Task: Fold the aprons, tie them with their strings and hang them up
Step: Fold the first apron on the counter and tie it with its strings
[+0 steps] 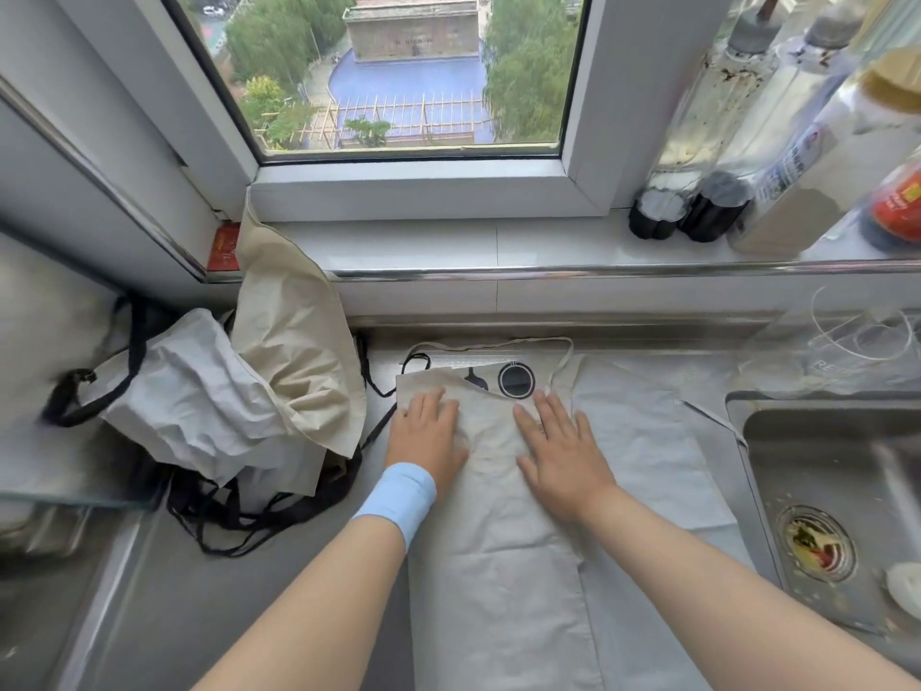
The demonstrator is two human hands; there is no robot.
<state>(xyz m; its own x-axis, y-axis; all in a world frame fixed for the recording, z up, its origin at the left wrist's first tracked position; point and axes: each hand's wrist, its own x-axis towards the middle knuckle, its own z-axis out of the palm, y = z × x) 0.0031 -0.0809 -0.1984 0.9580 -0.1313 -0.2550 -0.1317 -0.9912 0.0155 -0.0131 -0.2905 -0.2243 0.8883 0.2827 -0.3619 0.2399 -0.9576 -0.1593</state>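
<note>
Head view shows the left hand (427, 433) and right hand (558, 443) lying flat with fingers straight on the beige apron (498, 541), spread long on the counter (279, 605); best to rub outward, push wrinkles away, then fold edges even.

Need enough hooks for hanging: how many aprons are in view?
4: a beige apron flat under the left hand and right hand; a pale apron beneath it; a crumpled white apron and a crumpled beige apron piled left. More may be hidden there.
</note>
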